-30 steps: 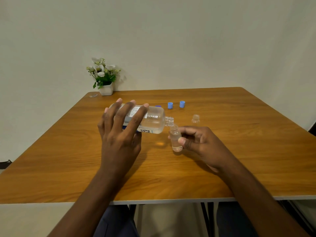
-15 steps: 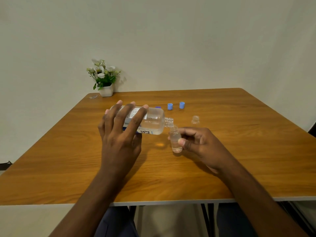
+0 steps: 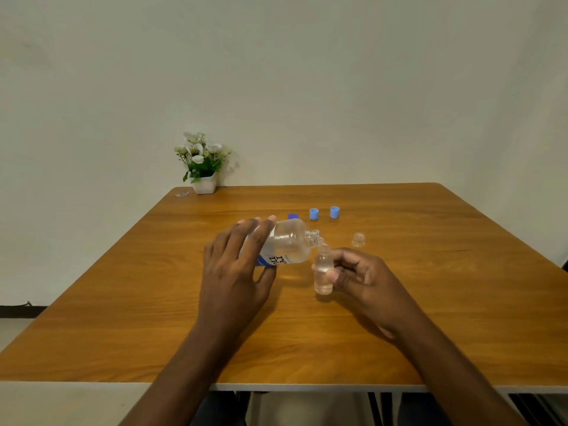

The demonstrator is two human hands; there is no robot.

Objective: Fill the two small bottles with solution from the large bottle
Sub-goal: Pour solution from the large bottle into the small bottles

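My left hand (image 3: pixel 236 269) grips the large clear bottle (image 3: pixel 287 245), which lies tipped on its side with its open neck pointing right. Its mouth sits just over the mouth of a small clear bottle (image 3: pixel 323 273) that stands on the wooden table (image 3: pixel 153 302). My right hand (image 3: pixel 361 278) holds that small bottle between thumb and fingers; clear liquid fills much of it. A second small bottle (image 3: pixel 358 240) stands uncapped farther back and to the right, apart from both hands.
Two light blue caps (image 3: pixel 313 214) (image 3: pixel 334 212) and a darker purple cap (image 3: pixel 293 216) lie behind the bottles. A white pot of flowers (image 3: pixel 201 167) stands at the table's far left corner, with a small clear object (image 3: pixel 182 194) beside it.
The large bottle has tipped a little further, its neck now lower toward the small bottle's mouth. Both hands keep their places.
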